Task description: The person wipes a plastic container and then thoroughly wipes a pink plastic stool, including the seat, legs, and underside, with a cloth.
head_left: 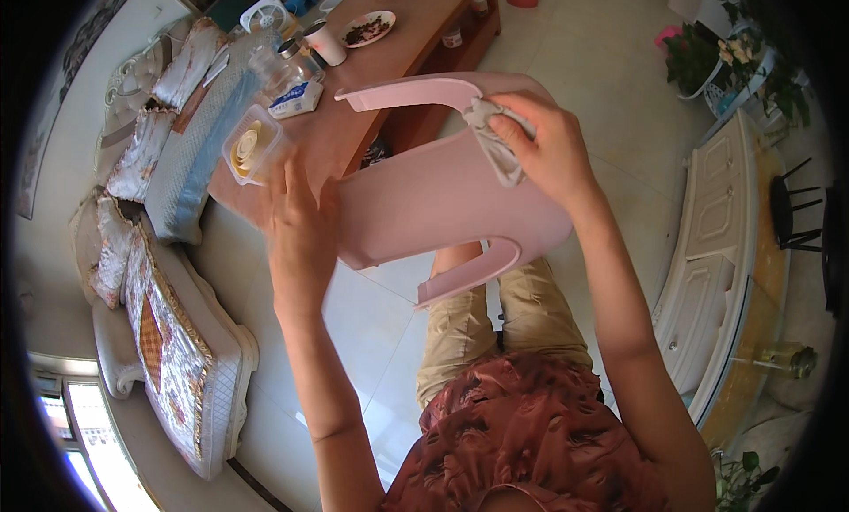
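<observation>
A pale pink plastic stool [407, 202] is tipped on its side in front of me, its curved cut-outs and leg ends facing left. My right hand [544, 145] pinches a crumpled light grey cloth [495, 141] and presses it against the stool's upper right part. At the stool's left edge is my left hand [301, 225], thumb by the rim; its fingers point away and are slightly blurred, and the contact is partly hidden. Just beyond those fingers, a clear plastic tub [254, 145] with something yellowish inside stands on the table corner.
The brown wooden table [389, 65] holds a tissue pack [296, 99], a white cup [325, 43], glass jars and a plate [369, 29] of dark bits. Sofas [190, 335] with cushions line the left. A white cabinet [707, 238] and plants [707, 61] stand at the right.
</observation>
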### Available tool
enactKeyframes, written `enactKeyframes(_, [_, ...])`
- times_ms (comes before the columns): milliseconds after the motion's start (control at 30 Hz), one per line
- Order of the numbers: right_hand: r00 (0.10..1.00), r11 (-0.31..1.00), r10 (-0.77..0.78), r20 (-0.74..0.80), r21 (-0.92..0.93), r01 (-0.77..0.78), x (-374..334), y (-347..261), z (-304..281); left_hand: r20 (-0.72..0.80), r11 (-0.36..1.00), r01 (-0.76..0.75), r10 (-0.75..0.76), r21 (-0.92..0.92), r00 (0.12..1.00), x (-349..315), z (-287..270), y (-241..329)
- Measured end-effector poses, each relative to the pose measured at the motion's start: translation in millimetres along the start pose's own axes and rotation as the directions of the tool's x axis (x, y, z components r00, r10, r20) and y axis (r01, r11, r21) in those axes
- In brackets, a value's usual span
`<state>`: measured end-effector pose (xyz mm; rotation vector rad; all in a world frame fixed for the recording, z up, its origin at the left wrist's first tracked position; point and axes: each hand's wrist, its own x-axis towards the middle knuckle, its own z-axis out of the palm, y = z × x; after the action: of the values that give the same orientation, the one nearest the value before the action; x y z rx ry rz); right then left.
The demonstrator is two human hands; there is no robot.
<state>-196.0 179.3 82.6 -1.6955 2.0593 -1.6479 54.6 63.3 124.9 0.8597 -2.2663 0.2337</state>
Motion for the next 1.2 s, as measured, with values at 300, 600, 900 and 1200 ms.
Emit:
enactKeyframes(300, [0.925,0.903,-0.378,-0.035,-0.234,0.36,-82.3,-58.1,29.4,0.084,0.981,0.061,-0.046,-0.186,0.995,-20.9,18.5,85.9])
enactKeyframes(600, [0.994,0.97,-0.11,0.028,-0.214,0.113,15.2,13.8,-53.5,0.048,0.931,-0.167,0.192,-0.324,0.98,-28.4,21.9,74.0])
enactKeyframes(900, [0.949,0.946,-0.307,0.073,-0.092,0.312,-70.1,-39.5,-0.8,0.06,0.943,-0.115,0.14,-0.313,0.988,12.0,59.2,50.4])
enactKeyframes(1200, [0.89,0.853,-0.454,-0.046,-0.31,0.419,-48.8,0.4,-10.2,0.271,0.928,0.075,0.029,-0.365,0.962,34.9,76.1,30.8])
